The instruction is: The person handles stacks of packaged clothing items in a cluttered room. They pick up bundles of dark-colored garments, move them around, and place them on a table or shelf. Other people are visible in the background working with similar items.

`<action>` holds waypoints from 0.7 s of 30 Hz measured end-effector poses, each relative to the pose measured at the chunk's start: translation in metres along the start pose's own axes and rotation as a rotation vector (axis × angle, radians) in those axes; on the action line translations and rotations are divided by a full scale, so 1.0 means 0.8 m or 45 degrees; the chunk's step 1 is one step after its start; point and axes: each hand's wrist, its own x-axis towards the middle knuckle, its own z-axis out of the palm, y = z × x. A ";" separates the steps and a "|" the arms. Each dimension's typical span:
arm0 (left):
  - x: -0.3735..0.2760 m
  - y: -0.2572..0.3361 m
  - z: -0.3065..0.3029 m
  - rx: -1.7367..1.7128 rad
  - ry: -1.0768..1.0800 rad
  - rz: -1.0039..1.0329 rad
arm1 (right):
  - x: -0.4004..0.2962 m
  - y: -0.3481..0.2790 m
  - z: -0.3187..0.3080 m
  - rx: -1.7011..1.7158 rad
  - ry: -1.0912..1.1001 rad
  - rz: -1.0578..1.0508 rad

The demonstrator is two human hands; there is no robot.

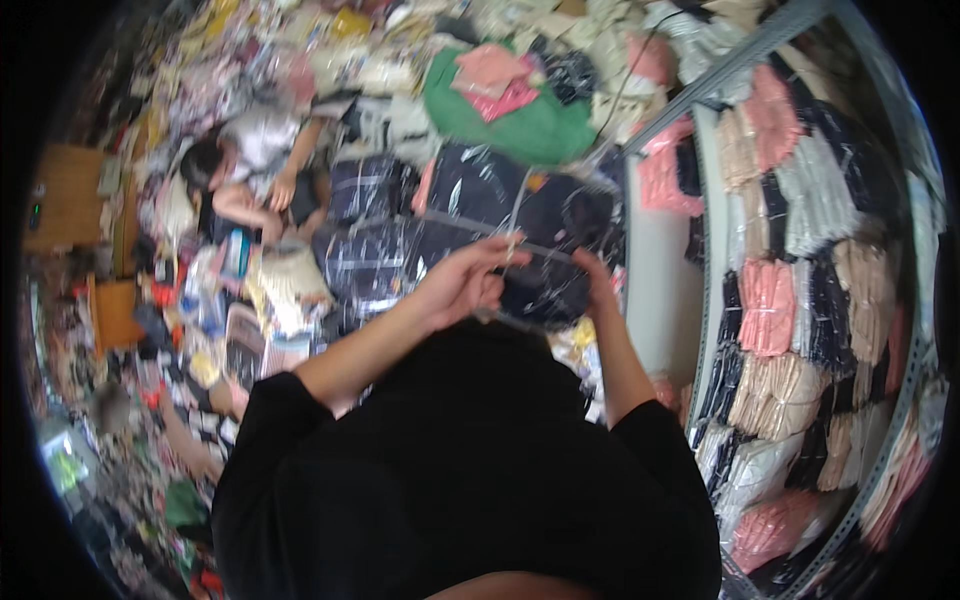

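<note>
A large bundle of dark, plastic-wrapped packets (480,184) lies before me, crossed by a pale strap (517,202). My left hand (469,281) is over its near part, with thumb and fingertips closed around the strap near where its two lines cross. On the right, my right hand (598,281) has its fingers curled at the bundle's near right side, close to the end of the crosswise strap. Whether it grips the strap or only touches the plastic is hidden. Dark shiny wrapping (544,292) shows between the two hands.
More strapped dark bundles (364,259) lie to the left, near a seated person (262,161). Beyond is a green sack (510,124) with pink packets (491,71) on it. A metal shelving rack (701,330) on the right holds folded, bagged garments (766,307). Heaped packets cover the background.
</note>
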 end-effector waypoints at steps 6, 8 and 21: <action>0.005 0.003 0.024 0.032 -0.029 0.189 | 0.005 -0.025 0.022 0.356 -0.200 -0.072; 0.008 0.002 0.020 0.004 0.000 0.211 | 0.005 -0.032 0.027 0.393 -0.259 -0.058; -0.012 0.027 0.024 0.154 0.178 0.192 | -0.010 -0.034 0.069 0.319 -0.215 -0.058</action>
